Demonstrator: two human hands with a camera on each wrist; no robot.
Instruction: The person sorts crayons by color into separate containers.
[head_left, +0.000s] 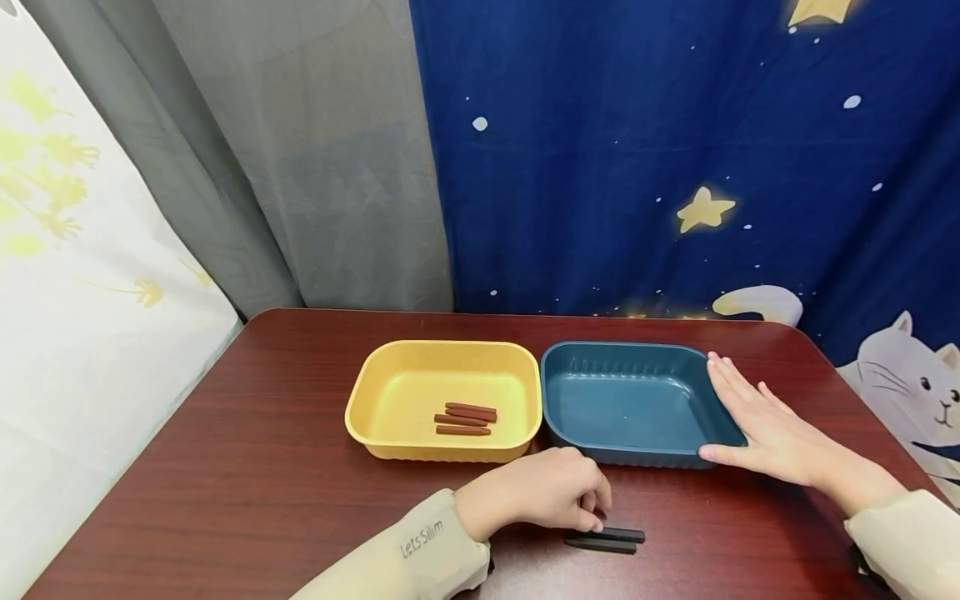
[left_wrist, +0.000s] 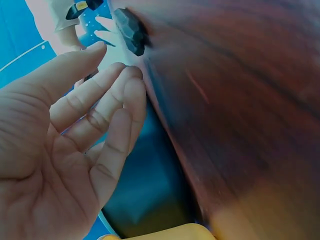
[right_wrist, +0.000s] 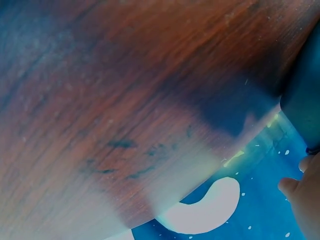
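My left hand (head_left: 547, 492) reaches over the table in front of the two bins, its fingers loosely bent. In the left wrist view a gap shows between thumb and fingers, with nothing held. Right at its fingertips lie black crayon-like sticks (head_left: 603, 546), side by side; their ends (left_wrist: 131, 32) look faceted. The straight fingers of my right hand (head_left: 772, 433) rest along the right rim of a blue bin (head_left: 630, 457), thumb at its front corner. Several reddish-brown sticks (head_left: 461, 421) of similar shape lie in the yellow bin (head_left: 450, 454).
Both bins stand side by side on a dark red wooden table (head_left: 247, 483), their facing rims close together. Behind the table's far edge hang a grey curtain (head_left: 322, 167) and a blue starry curtain (head_left: 585, 167). White patterned cloth (head_left: 90, 350) hangs at the left.
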